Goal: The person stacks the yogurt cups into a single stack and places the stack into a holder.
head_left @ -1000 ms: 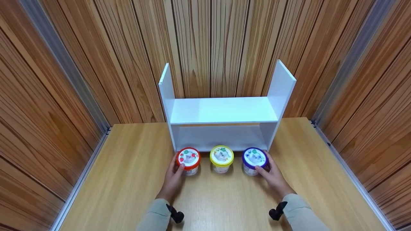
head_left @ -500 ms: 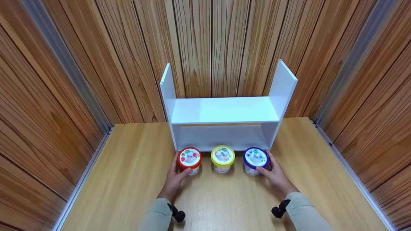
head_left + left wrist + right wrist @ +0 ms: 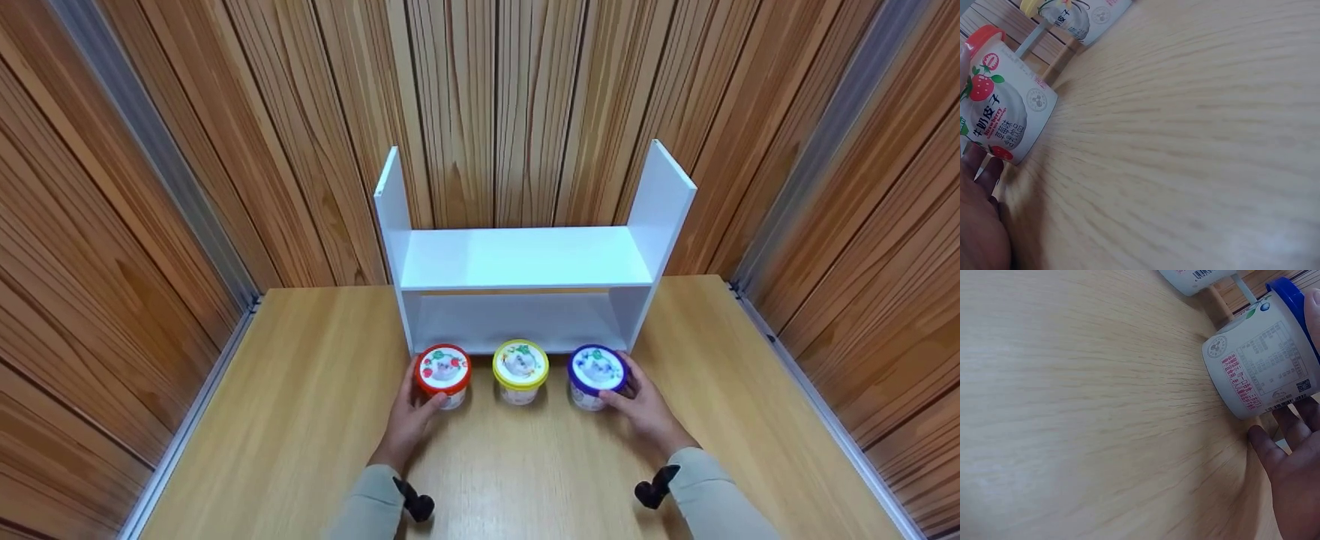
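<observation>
Three lidded paper cups stand upright in a row on the table, in front of the white shelf (image 3: 525, 259). On the left is the red-lidded cup (image 3: 443, 367), printed with strawberries in the left wrist view. My left hand (image 3: 409, 420) holds it from the left, thumb at the front and fingers round the far side. The yellow-lidded cup (image 3: 520, 363) stands in the middle, touched by neither hand. My right hand (image 3: 649, 416) holds the blue-lidded cup (image 3: 597, 367) from the right, its thumb at the lid's front edge. Small printed text covers that cup (image 3: 1264, 354) in the right wrist view.
The shelf has two tall side panels and two levels, and its lower front edge lies just behind the cups. Wood-grain walls (image 3: 457, 112) with grey metal corner strips (image 3: 180, 180) surround the wooden table (image 3: 517, 472). Black wrist mounts (image 3: 416, 504) sit at both sleeves.
The left thumb has shifted down from the red lid's edge to the cup's front side. The cups stay in place on the table; the whole view has moved slightly.
</observation>
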`<state>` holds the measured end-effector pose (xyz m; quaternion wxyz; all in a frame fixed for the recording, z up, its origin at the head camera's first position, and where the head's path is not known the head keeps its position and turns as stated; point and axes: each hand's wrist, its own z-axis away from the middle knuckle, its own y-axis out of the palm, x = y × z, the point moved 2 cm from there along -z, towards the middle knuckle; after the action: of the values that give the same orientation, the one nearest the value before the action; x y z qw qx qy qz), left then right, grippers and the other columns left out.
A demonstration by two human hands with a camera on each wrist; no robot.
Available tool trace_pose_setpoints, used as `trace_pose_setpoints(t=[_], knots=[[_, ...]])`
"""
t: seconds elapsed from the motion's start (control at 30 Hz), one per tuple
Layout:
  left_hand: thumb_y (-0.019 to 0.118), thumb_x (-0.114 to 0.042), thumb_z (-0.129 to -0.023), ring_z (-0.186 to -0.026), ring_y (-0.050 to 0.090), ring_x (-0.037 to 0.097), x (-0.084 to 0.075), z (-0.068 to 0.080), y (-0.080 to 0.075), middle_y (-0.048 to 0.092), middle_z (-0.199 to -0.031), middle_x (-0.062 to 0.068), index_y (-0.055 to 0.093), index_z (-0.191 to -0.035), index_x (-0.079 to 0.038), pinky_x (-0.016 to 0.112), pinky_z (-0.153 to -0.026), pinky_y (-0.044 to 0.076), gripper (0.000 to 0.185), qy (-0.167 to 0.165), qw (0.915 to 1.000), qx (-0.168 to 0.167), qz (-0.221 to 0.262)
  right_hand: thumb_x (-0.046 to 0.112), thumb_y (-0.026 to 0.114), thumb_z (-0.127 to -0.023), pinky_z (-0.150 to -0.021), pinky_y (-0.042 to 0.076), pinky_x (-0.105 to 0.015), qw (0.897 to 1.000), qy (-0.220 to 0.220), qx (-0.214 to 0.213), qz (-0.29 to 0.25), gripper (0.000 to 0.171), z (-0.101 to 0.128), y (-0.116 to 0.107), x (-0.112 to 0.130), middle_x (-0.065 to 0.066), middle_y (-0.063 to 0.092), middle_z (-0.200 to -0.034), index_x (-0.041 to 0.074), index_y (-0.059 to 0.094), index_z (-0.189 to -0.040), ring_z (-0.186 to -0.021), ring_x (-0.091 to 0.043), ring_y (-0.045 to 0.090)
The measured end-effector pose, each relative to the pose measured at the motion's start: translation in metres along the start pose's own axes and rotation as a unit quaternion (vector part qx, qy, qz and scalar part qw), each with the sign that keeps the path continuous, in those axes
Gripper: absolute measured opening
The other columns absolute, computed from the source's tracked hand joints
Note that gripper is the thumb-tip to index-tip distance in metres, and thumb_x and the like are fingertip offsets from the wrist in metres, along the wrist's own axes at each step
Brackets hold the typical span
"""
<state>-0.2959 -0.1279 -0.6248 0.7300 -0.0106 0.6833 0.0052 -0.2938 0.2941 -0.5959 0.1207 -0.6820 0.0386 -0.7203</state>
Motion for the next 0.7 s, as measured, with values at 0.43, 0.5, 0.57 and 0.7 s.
trace_pose_setpoints(t=[0.43, 0.5, 0.57, 0.7], knots=[[0.069, -0.034, -0.097, -0.154, 0.015, 0.031, 0.0012, 0.0024, 0.0004, 0.018, -0.168, 0.004, 0.017, -0.163, -0.032, 0.051, -0.122, 0.022, 0.084, 0.02, 0.9996, 0.017, 0.0, 0.019, 0.072, -0.096, -0.121, 0.023, -0.049, 1.0, -0.017, -0.01, -0.003, 0.085, 0.0017, 0.0, -0.0028, -0.019, 0.018, -0.166, 0.012, 0.019, -0.162, -0.153, -0.038, 0.017], [0.067, -0.04, -0.097, -0.154, 0.014, 0.028, 0.0, 0.0031, -0.0001, 0.017, -0.168, 0.0, 0.017, -0.162, -0.035, 0.05, -0.122, 0.023, 0.082, 0.013, 0.9997, 0.021, 0.003, 0.022, 0.072, -0.096, -0.121, 0.022, -0.051, 1.0, -0.012, -0.009, 0.002, 0.086, 0.0022, -0.0004, -0.0019, -0.018, 0.018, -0.167, 0.014, 0.018, -0.162, -0.153, -0.038, 0.016], [0.065, -0.045, -0.098, -0.155, 0.013, 0.026, -0.0006, 0.003, -0.0008, 0.016, -0.168, -0.003, 0.018, -0.162, -0.037, 0.049, -0.122, 0.023, 0.08, 0.003, 0.9997, 0.023, 0.011, 0.022, 0.071, -0.096, -0.121, 0.021, -0.051, 1.0, -0.012, -0.008, 0.004, 0.086, 0.0025, -0.0001, -0.0008, -0.018, 0.017, -0.167, 0.014, 0.017, -0.162, -0.153, -0.038, 0.015], [0.058, -0.051, -0.1, -0.155, 0.01, 0.024, -0.0038, 0.0026, -0.0008, 0.013, -0.169, -0.006, 0.018, -0.161, -0.042, 0.053, -0.122, 0.022, 0.073, -0.023, 0.9992, 0.025, 0.023, 0.021, 0.072, -0.095, -0.121, 0.021, -0.051, 1.0, -0.015, -0.008, 0.002, 0.087, 0.0023, -0.0009, -0.0002, -0.019, 0.017, -0.167, 0.012, 0.017, -0.162, -0.153, -0.039, 0.015]])
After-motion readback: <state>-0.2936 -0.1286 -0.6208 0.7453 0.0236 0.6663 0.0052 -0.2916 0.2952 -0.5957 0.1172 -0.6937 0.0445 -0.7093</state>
